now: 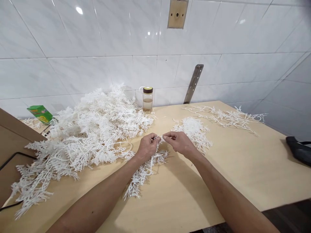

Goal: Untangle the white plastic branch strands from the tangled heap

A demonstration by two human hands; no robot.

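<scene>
Sprig (145,171) on the worktop (175,200), far end pinched in our left hand (147,146) and right hand (181,141), fingers narrow; we judge partway: small heap (194,129) and bare stems (227,118) at right seem done, big pile (97,123) at left remains

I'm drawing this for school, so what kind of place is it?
Probably an indoor work spot, maybe a small workshop or a room at home. A big heap of white branching sprigs lies on the table, and behind it is a shiny tiled wall.
</scene>
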